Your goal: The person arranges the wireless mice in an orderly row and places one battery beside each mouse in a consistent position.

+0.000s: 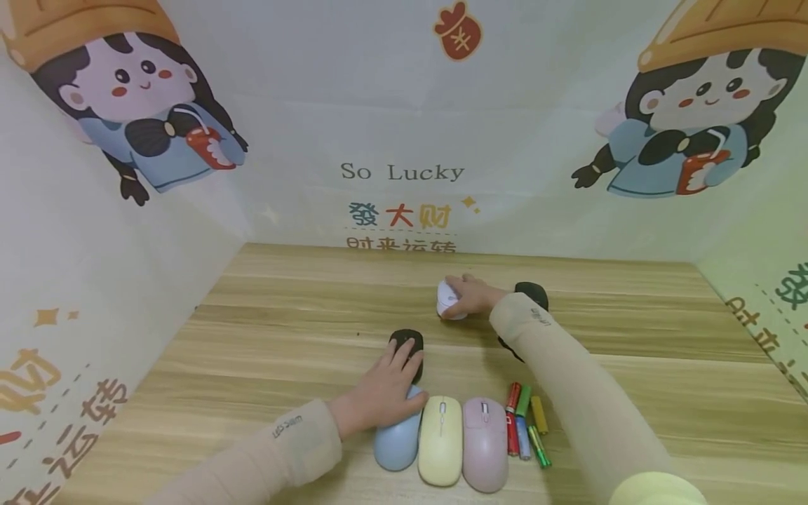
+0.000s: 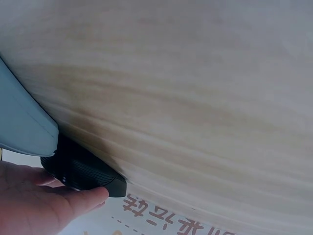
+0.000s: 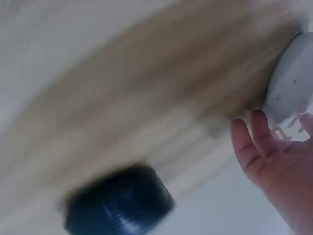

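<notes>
In the head view, my left hand rests on a black mouse, its fingers laid spread over the top. That hand also overlaps the front end of a blue mouse. The left wrist view shows the fingertips on the black mouse's upper side, with the blue mouse right behind it. Farther back, my right hand grips a white mouse from its right side, thumb toward me. In the right wrist view the white mouse is at the right edge, partly cut off.
Yellow and mauve mice lie beside the blue one. Several batteries of different colours lie right of them. Another black mouse sits behind my right wrist, partly hidden by the sleeve. A printed cloth surrounds the wooden table.
</notes>
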